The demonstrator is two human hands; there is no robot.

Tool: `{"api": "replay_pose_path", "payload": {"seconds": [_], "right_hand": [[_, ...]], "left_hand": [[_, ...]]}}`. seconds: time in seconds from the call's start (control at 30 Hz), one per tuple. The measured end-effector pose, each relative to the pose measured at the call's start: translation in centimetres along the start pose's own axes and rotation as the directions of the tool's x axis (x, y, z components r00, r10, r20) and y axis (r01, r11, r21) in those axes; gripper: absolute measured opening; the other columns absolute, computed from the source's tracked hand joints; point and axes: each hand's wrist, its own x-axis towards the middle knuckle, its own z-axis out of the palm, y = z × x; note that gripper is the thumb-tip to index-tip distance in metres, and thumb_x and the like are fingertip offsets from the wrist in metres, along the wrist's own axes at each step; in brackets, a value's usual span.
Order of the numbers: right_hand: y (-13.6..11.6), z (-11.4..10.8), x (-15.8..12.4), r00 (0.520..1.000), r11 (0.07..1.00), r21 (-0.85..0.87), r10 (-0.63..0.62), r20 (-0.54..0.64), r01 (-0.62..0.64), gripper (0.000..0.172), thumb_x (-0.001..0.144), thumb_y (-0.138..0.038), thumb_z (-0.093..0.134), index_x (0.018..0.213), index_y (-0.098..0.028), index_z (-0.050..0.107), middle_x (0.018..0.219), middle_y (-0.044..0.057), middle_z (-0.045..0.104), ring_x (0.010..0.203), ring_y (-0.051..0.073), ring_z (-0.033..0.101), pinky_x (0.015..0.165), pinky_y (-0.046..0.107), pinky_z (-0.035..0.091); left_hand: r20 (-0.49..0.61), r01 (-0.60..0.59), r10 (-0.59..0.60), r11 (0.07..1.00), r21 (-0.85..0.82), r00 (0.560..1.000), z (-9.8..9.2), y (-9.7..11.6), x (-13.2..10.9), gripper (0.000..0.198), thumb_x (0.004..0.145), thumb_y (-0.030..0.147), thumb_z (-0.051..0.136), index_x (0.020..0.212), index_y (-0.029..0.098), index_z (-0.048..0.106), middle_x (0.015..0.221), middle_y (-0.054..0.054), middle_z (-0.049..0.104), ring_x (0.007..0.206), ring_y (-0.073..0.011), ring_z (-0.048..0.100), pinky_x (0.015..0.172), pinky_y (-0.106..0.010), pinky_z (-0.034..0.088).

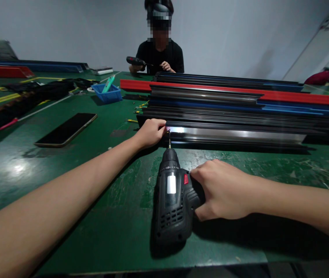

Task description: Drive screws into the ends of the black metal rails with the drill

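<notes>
A black cordless drill point(173, 200) lies on its side low over the green table, its handle wrapped by my right hand point(222, 189). From its chuck a thin bit point(169, 141) points away from me, the tip at the left end of a dark metal profile point(236, 136). My left hand point(152, 132) is closed at that same end, fingertips by the bit's tip. Whether a small screw is pinched there is hidden. Light from the drill shines on the profile's grey face. Short yellow-green wires point(132, 121) stick out beside my left hand.
Behind the profile lie more black and blue profiles and a long red one point(283, 96). A phone point(66, 129), a blue bin point(108, 94) with a green tool, and dark cable bundles point(37, 96) are at left. Across the table point(118, 239) a person point(160, 54) holds another drill.
</notes>
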Motion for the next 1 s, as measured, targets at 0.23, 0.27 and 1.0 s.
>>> {"api": "replay_pose_path", "payload": {"seconds": [0.23,0.27,1.0], "right_hand": [[-0.04,-0.06,0.11,1.000,1.000,-0.009,0.007,0.007,-0.006,0.041,0.068,-0.057,0.077,0.075,-0.019,0.068,0.062,0.001,0.060,0.050,0.013,0.039,0.046,0.030,0.028],[-0.06,-0.07,0.12,1.000,1.000,-0.010,0.006,0.011,-0.006,0.041,0.068,-0.057,0.077,0.076,-0.018,0.068,0.062,0.001,0.060,0.051,0.013,0.040,0.047,0.030,0.028],[-0.17,-0.19,-0.08,1.000,1.000,-0.014,0.013,0.013,-0.013,0.041,0.068,-0.057,0.077,0.076,-0.017,0.070,0.063,0.002,0.061,0.050,0.014,0.040,0.046,0.030,0.029]], "left_hand": [[-0.007,-0.015,0.014,1.000,-0.006,1.000,0.03,-0.02,0.05,0.029,0.086,0.027,0.053,0.059,0.017,0.054,0.058,-0.001,0.055,0.060,-0.0138,0.046,0.060,-0.028,0.029],[-0.007,-0.014,0.014,1.000,-0.004,1.000,0.02,0.00,0.05,0.029,0.086,0.027,0.053,0.059,0.017,0.054,0.058,-0.001,0.055,0.060,-0.0138,0.046,0.060,-0.028,0.029],[0.014,0.026,-0.026,1.000,0.002,1.000,-0.07,0.27,0.01,0.031,0.086,0.028,0.052,0.057,0.019,0.049,0.058,-0.002,0.052,0.059,-0.0146,0.045,0.061,-0.030,0.027]]}}
